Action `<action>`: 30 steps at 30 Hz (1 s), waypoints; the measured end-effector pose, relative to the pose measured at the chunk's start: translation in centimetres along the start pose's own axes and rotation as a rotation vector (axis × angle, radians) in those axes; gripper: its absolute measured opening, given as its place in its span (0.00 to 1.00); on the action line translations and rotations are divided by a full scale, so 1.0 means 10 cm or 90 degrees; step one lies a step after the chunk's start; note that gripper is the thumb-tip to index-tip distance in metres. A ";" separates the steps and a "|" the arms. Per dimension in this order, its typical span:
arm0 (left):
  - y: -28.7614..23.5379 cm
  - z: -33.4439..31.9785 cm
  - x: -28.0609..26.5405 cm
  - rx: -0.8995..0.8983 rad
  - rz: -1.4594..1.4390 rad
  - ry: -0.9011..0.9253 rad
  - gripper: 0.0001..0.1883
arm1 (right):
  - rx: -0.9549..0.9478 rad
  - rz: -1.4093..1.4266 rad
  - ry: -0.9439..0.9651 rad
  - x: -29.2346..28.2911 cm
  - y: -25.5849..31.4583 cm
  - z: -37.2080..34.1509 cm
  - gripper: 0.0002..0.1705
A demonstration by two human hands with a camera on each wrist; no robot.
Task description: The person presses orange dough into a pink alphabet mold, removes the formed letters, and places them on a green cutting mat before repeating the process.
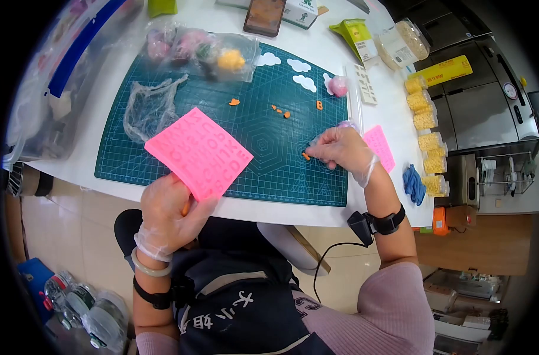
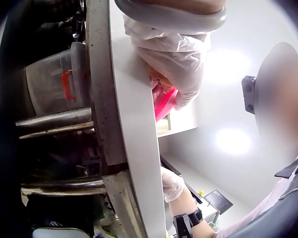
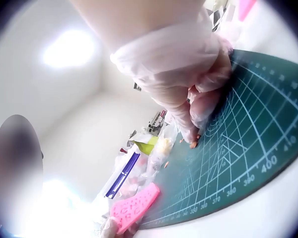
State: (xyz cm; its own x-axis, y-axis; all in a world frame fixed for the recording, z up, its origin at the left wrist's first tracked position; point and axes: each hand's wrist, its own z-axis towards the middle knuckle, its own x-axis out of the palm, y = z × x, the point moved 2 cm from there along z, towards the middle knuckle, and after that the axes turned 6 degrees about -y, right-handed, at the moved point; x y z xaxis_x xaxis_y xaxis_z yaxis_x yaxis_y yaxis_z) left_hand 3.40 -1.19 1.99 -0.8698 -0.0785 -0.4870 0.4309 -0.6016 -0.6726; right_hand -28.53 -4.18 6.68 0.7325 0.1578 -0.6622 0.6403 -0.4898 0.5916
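My left hand [image 1: 173, 207], in a clear plastic glove, grips a pink silicone letter mould [image 1: 201, 152] by its near corner, tilted above the mat's front edge. A bit of orange clay [image 1: 185, 208] shows between that hand's fingers. My gloved right hand [image 1: 340, 149] is low over the right part of the green cutting mat [image 1: 222, 97], thumb and fingertips pinching a small orange clay piece [image 1: 305, 156] at the mat surface. The same piece [image 3: 193, 144] appears under the fingertips in the right wrist view. An orange letter B [image 1: 319, 105] and other orange bits [image 1: 286, 115] lie farther back.
White cloud shapes [image 1: 305, 83] and bagged coloured clay [image 1: 231, 59] lie at the back of the mat. Crumpled plastic film [image 1: 151, 106] lies left. A second pink mould [image 1: 379, 148], a blue cloth [image 1: 414, 184] and several jars [image 1: 424, 121] stand or lie right. A phone [image 1: 263, 16] is at the back.
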 end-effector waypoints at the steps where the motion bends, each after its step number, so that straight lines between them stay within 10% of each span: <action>1: 0.00 0.00 0.01 -0.001 0.001 0.000 0.08 | 0.002 0.000 0.000 -0.01 0.02 0.01 0.14; 30: -0.01 0.00 0.01 0.004 0.000 -0.005 0.08 | -0.016 0.015 0.040 -0.02 -0.02 0.08 0.11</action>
State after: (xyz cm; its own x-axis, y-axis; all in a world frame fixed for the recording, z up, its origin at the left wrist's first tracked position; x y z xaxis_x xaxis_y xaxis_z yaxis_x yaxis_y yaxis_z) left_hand 3.22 -1.11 2.01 -0.8718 -0.0850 -0.4824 0.4293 -0.6068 -0.6690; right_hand -29.00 -4.79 6.33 0.7603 0.2003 -0.6179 0.6275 -0.4726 0.6188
